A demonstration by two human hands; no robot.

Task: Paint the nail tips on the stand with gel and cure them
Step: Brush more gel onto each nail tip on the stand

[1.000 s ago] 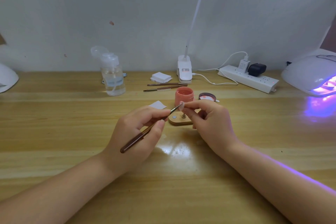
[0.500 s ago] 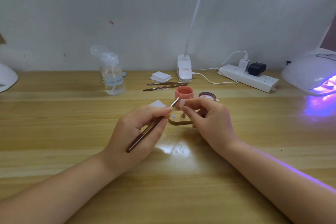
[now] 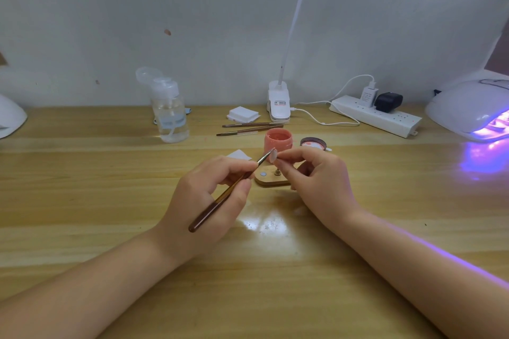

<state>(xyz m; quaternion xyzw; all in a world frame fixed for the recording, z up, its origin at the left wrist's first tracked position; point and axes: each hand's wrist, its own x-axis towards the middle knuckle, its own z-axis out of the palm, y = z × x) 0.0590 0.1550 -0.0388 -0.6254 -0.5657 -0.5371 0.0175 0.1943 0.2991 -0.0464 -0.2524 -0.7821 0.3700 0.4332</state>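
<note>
Left hand grips brush, its head touching nail tip; right hand pinches that tip above stand, just in front of open gel pot. Risks: tip slipping from the light pinch under brush pressure; gel smearing onto right fingertips; a knuckle knocking pot or stand. Lamp lit, far right.

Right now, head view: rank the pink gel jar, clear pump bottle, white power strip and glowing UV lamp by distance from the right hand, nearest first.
1. Pink gel jar: just behind the right hand.
2. White power strip: back right.
3. Clear pump bottle and glowing UV lamp: far left and far right, too close to call.
</note>
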